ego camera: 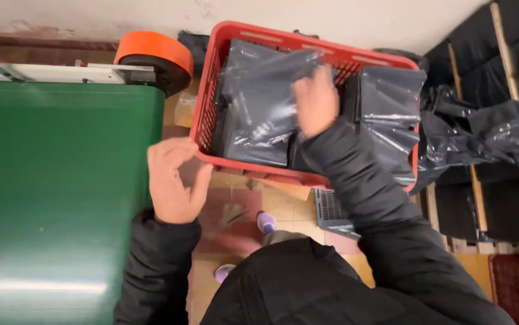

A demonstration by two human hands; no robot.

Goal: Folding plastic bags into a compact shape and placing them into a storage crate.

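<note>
R hand (315,101), top centre, pinches a grey bag (259,111) in red crate (211,78). L hand (174,180), fingers loosely curled, empty, by crate's lower-left corner beside green belt (55,192).

You wear a black puffy jacket (307,283) with quilted, slightly glossy sleeves that reach your wrists. Your left hand (174,180) and right hand (315,101) are bare, with no gloves. Below, your shoes (265,221) show pale purple toes.

Glossy grey plastic bags (259,102) fill a red plastic lattice crate (208,84).
</note>
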